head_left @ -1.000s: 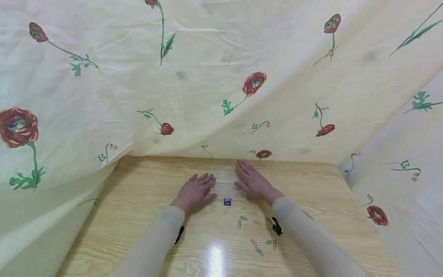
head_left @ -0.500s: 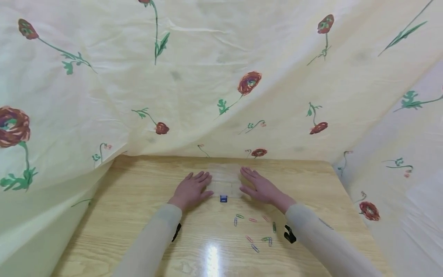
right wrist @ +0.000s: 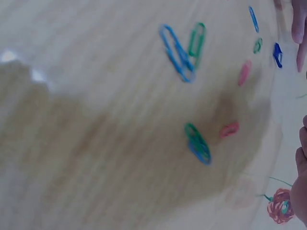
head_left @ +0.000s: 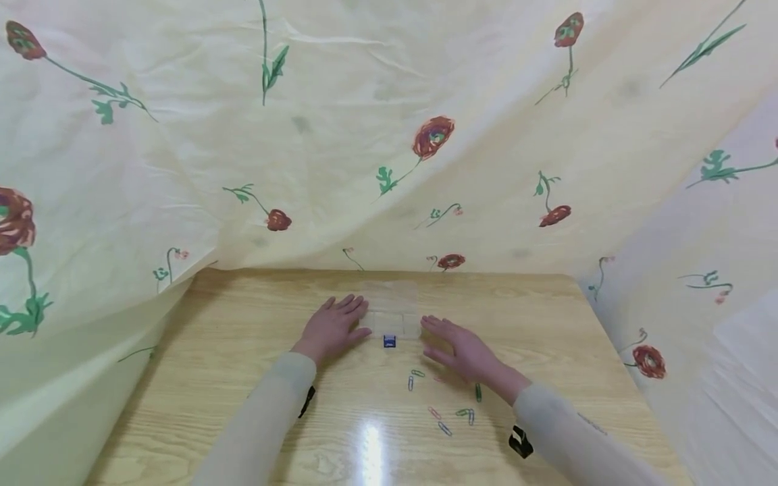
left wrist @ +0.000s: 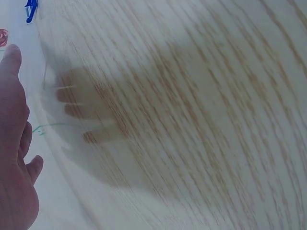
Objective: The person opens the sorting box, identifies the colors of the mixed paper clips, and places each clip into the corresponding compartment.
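A flat clear plastic box [head_left: 385, 325] lies on the table in the head view, its see-through lid [head_left: 385, 295] folded back behind it. At the front edge sits a blue latch [head_left: 390, 341]. My left hand [head_left: 333, 329] is flat with fingers straight, its fingertips at the box's left side; whether they touch it I cannot tell. Off the box's right front corner, my right hand [head_left: 464, 351] is held with fingers extended and nothing in them. Coloured paper clips lie below it, among them a blue paper clip [right wrist: 176, 53] and a pink paper clip [right wrist: 230, 129] in the right wrist view.
Flowered cloth [head_left: 340, 135] hangs behind the wooden table [head_left: 243, 405] and along both its sides. Several paper clips lie scattered right of the middle, including a dark green paper clip [head_left: 478, 392] beside the right forearm. A light reflection [head_left: 372, 452] shines near the front.
My right hand has drawn back from the box's right side, toward me and to the right. The left hand stays beside the box. The head view has shifted slightly.
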The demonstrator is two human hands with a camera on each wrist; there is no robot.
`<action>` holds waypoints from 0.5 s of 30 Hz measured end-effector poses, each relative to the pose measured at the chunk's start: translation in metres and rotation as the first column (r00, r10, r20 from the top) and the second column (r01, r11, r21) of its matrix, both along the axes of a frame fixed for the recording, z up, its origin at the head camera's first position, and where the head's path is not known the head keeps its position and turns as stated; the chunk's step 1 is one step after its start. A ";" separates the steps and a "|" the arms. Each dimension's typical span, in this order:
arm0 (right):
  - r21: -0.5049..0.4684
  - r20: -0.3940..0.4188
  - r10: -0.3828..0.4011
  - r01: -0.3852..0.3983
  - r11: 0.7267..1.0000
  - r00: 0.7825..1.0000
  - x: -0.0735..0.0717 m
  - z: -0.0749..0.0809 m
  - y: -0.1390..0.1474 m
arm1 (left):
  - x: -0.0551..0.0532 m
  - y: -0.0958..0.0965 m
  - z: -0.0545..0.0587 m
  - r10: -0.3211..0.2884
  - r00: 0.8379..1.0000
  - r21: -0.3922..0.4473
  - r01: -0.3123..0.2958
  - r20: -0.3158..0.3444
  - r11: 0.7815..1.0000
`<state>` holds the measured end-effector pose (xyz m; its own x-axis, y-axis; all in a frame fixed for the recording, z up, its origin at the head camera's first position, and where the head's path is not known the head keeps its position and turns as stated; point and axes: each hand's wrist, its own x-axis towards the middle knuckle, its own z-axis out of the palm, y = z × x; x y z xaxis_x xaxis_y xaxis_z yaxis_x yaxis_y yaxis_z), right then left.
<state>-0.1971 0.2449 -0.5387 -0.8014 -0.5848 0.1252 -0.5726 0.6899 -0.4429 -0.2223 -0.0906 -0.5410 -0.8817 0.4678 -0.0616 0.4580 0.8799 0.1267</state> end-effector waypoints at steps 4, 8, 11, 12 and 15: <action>-0.017 -0.006 0.016 -0.016 1.000 1.000 0.009 -0.004 0.000 | -0.001 0.000 -0.002 0.007 1.000 0.002 -0.007 0.000 1.000; -0.017 -0.005 0.032 -0.032 0.999 0.999 0.018 -0.009 0.000 | -0.002 0.000 -0.003 0.005 1.000 -0.006 -0.005 -0.004 1.000; -0.022 -0.011 0.041 -0.041 0.999 0.999 0.024 -0.013 0.001 | -0.002 0.000 -0.003 -0.005 1.000 -0.009 0.005 -0.013 1.000; -0.022 -0.016 0.045 -0.045 0.999 0.999 0.025 -0.014 0.001 | -0.002 0.000 -0.003 -0.009 1.000 -0.011 0.008 -0.018 1.000; -0.027 -0.022 0.056 -0.056 0.998 0.998 0.030 -0.018 0.001 | -0.002 0.000 -0.002 -0.015 1.000 -0.018 0.014 -0.024 1.000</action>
<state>-0.1673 0.2458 -0.5570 -0.7644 -0.6249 0.1587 -0.6197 0.6441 -0.4484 -0.2244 -0.0904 -0.5428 -0.8761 0.4796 -0.0490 0.4735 0.8752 0.0996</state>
